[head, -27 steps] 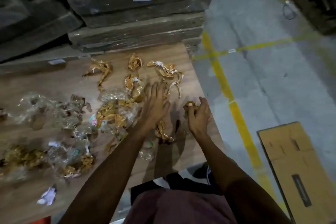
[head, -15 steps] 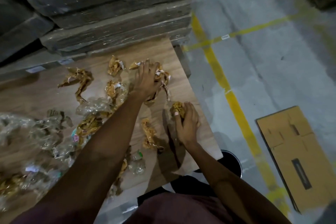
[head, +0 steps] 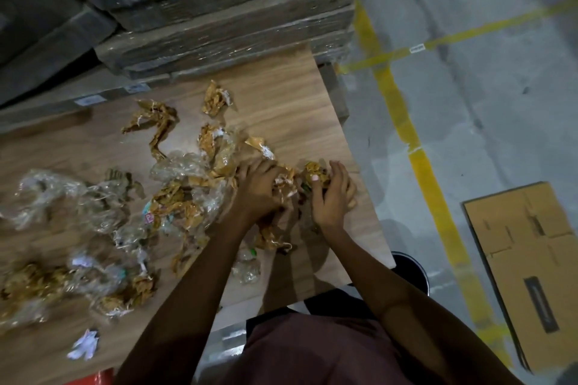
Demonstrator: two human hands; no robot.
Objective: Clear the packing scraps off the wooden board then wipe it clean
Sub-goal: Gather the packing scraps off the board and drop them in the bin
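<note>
Gathering crumpled brown tape scraps (head: 283, 180) near the right edge of the pale wooden board (head: 281, 103), left hand (head: 259, 191) curled over them, right hand (head: 331, 197) gripping a wadded brown tape ball (head: 316, 170), clear plastic wrap scraps (head: 62, 197) strewn leftward.

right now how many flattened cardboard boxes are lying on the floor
1. The flattened cardboard box lies on the grey floor at right, past the yellow line, clear of the wooden board. More may lie outside the frame.
</note>
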